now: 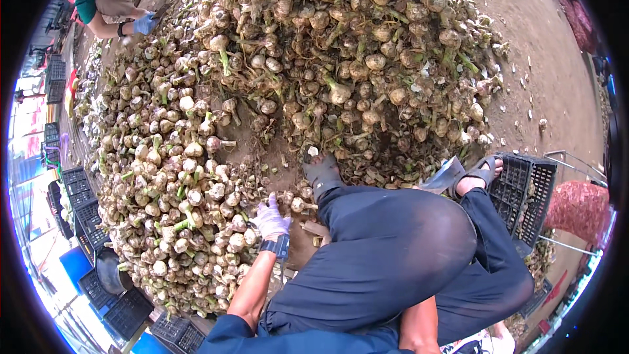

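A wide heap of garlic bulbs (341, 46) with stems and dirt on them rises in front of me. Loose trimmed-looking garlic bulbs (164, 190) spread to its left. My left hand (270, 221), in a pale thin glove, is at the right edge of these bulbs, beside my bent leg. Its fingers are stretched apart, and nothing shows in its grasp. Of my right arm only the forearm (419, 324) appears under my leg; the hand is hidden. A flat, shiny, blade-like piece (443, 175) lies against my sandalled right foot (475, 180).
Black plastic crates (517, 196) stand at the right, near a red mesh sack (576, 213). More black crates (128, 314) line the left side, with a dark round bowl (113, 272). Another person's gloved hand (144, 24) holds something dark at upper left.
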### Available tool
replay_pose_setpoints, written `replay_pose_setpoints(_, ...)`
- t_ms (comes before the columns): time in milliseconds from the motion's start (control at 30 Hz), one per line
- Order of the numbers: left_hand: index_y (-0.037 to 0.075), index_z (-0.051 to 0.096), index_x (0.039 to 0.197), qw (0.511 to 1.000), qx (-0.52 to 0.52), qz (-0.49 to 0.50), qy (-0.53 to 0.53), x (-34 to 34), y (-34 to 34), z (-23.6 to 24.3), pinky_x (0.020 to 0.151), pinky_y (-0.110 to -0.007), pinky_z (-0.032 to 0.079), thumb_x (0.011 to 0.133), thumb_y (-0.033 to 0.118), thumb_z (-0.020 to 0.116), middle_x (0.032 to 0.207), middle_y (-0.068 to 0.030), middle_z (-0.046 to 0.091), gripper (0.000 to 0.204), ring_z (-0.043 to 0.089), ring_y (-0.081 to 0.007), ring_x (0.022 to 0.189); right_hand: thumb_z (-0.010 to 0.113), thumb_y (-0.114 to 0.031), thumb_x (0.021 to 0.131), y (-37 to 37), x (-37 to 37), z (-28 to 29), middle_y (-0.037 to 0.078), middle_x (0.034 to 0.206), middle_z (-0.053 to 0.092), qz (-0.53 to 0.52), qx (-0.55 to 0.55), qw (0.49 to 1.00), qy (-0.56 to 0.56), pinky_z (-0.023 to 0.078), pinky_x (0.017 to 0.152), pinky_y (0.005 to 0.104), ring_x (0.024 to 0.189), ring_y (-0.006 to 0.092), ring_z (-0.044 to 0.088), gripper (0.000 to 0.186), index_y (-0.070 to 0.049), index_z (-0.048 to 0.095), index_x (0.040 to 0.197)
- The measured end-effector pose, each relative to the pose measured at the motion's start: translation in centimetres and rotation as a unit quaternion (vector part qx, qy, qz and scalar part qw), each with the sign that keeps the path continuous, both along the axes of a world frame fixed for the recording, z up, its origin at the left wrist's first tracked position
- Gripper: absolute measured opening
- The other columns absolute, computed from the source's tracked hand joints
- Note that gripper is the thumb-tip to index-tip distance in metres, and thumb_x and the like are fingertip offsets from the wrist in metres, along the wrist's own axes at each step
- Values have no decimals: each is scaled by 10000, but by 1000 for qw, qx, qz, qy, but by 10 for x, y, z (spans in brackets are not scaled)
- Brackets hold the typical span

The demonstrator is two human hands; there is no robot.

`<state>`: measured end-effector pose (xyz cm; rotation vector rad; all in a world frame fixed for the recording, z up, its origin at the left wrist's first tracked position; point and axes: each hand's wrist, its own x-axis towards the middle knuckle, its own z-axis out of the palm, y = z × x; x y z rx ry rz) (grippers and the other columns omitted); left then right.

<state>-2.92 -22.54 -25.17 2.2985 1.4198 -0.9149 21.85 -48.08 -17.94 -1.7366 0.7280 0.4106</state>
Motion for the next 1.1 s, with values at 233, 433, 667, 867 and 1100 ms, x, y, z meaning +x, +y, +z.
replay_pose_setpoints(233, 58, 271, 1483, 774, -186, 518, -313, 29, -51, -60, 708, -393, 592, 884, 27, 625, 1154, -193, 622, 696, 674, -297, 932, 705, -246, 859, -16, 1, -6, 31, 695, 590, -4, -19, 1000, -11, 413, 545, 323, 576, 133, 504, 218, -42, 660, 797)
replay_pose_setpoints(433, 67, 280, 1519, 678, -139, 574, -439, 50, -3, -98, 732, -359, 530, 797, 55, 643, 1088, -114, 609, 808, 619, -235, 854, 707, -245, 857, 5, -11, -10, 35, 701, 595, 14, -4, 1000, -13, 416, 548, 325, 580, 136, 509, 215, -40, 667, 807)
replay_pose_setpoints(667, 109, 304, 1480, 723, -201, 458, -476, 158, 96, -79, 654, -345, 566, 846, 33, 621, 1028, -145, 619, 712, 647, -224, 831, 709, -245, 855, 17, -34, -28, 40, 708, 601, 101, -78, 987, -95, 419, 551, 327, 584, 139, 515, 212, -38, 675, 820)
replay_pose_setpoints(867, 197, 370, 1533, 831, -285, 154, -452, 214, 48, 8, 734, -302, 581, 843, 72, 719, 1122, -102, 691, 783, 675, -177, 877, 711, -245, 854, -35, -31, -55, 44, 714, 605, 260, -366, 833, -323, 422, 554, 328, 588, 143, 520, 211, -37, 681, 831)
replay_pose_setpoints(1100, 145, 451, 1463, 966, 69, -48, -244, 139, 197, -26, 1046, -384, 470, 741, 142, 758, 1310, -234, 534, 784, 564, -385, 1219, 746, -228, 816, -22, -14, -55, 136, 875, 661, 163, -167, 967, -106, 467, 622, 371, 705, 219, 596, 275, -113, 733, 1065)
